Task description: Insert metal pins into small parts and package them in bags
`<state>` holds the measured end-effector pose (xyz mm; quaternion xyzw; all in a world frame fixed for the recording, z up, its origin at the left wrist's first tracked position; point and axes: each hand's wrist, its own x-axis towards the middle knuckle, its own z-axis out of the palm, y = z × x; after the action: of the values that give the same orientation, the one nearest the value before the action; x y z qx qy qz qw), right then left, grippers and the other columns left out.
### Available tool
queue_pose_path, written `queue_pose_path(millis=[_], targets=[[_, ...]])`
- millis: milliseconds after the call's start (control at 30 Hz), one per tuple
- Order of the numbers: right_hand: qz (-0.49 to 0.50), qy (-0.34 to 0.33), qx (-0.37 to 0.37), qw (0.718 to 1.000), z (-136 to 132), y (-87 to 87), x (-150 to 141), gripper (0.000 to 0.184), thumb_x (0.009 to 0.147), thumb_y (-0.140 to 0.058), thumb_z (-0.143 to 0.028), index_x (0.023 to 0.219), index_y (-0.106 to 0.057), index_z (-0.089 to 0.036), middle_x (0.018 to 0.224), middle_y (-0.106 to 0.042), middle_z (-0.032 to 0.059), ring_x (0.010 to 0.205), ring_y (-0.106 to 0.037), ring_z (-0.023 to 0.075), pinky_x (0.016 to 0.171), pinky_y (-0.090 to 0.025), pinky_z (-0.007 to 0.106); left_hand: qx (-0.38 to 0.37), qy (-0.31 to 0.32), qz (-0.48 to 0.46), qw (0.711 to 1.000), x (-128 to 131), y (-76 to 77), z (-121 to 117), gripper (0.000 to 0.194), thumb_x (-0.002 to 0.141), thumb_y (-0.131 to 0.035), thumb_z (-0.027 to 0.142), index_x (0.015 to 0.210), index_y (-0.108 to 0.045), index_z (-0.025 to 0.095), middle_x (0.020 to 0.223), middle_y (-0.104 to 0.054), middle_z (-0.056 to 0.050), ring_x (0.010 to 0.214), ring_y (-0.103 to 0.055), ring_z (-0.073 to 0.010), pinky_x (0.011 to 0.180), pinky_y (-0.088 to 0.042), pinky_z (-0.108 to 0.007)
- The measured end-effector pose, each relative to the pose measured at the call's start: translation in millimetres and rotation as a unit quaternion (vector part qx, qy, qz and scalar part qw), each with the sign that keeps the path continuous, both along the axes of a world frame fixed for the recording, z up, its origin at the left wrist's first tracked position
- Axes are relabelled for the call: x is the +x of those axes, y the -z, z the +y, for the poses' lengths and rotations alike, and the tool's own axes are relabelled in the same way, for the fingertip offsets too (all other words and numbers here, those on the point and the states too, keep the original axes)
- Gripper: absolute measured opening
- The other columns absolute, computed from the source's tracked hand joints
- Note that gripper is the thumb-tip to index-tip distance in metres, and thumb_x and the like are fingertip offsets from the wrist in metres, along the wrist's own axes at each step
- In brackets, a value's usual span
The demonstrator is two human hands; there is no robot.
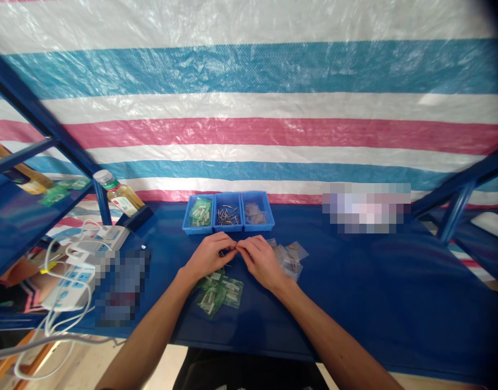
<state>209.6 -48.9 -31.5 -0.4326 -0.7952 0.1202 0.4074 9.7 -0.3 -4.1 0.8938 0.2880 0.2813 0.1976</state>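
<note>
Meeting at the fingertips just on the near side of a row of three blue trays, the left hand (213,253) and the right hand (262,259) form one small pinch, thumbs and forefingers drawn close together. The grip of each hand looks nearly closed, but whether either has hold of anything cannot be told, since the fingers hide whatever may sit between them. A few thin dark bits show under the fingers of the left hand, too hidden to name. The middle tray (228,228), holding slim metal pieces (227,216), lies on the far side of the joined fingertips and slightly to the left, so the left hand is the nearer one to it; the pieces point several ways and share no single long axis. The left tray (198,231) bears green packets, and the right tray (260,226) bears clear ones, farther right than the fingertips. On the blue surface (354,303), a loose group of filled green packets (210,297) lies on the near side of the left hand, while filled clear packets (294,254) lie just to the right of the right hand. The row of trays runs left to right, across the direction of both forearms.
</note>
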Motion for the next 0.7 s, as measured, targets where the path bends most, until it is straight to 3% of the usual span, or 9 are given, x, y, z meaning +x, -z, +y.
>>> queue_pose_path(millis=[167,367,700], targets=[[0.027,-0.008,0.0,1.0,-3.4,-2.2,-2.4,0.017,0.105,-0.052,-0.027,0.117,-0.063,-0.023,0.108,-0.07,0.0092,0.098,-0.064,0.0247,0.09,-0.048,0.04,-0.02,-0.006,-0.001,1.0,-2.2,-1.9,-1.1,0.012,0.096,-0.061,0.022,0.1,-0.071,0.017,0.093,-0.069,-0.007,0.084,-0.065,-0.0171,0.076,-0.053,-0.028],[0.008,0.024,-0.023,0.999,-2.9,-1.4,2.4,0.022,0.105,-0.048,-0.019,0.122,-0.061,-0.023,0.119,-0.067,0.0109,0.107,-0.061,0.0259,0.094,-0.047,0.042,-0.036,-0.014,-0.034,0.999,-1.4,0.7,-2.3,0.012,0.097,-0.06,0.021,0.1,-0.07,0.018,0.094,-0.071,-0.007,0.08,-0.066,-0.0153,0.074,-0.054,-0.026],[0.01,0.016,-0.017,1.0,2.9,10.8,5.2,0.013,0.103,-0.055,-0.02,0.111,-0.065,-0.022,0.106,-0.071,0.0077,0.096,-0.064,0.0241,0.087,-0.047,0.039,-0.038,-0.03,-0.019,0.999,0.0,-0.7,-3.5,0.011,0.098,-0.063,0.026,0.1,-0.071,0.018,0.091,-0.07,-0.004,0.079,-0.065,-0.0141,0.073,-0.051,-0.025]])
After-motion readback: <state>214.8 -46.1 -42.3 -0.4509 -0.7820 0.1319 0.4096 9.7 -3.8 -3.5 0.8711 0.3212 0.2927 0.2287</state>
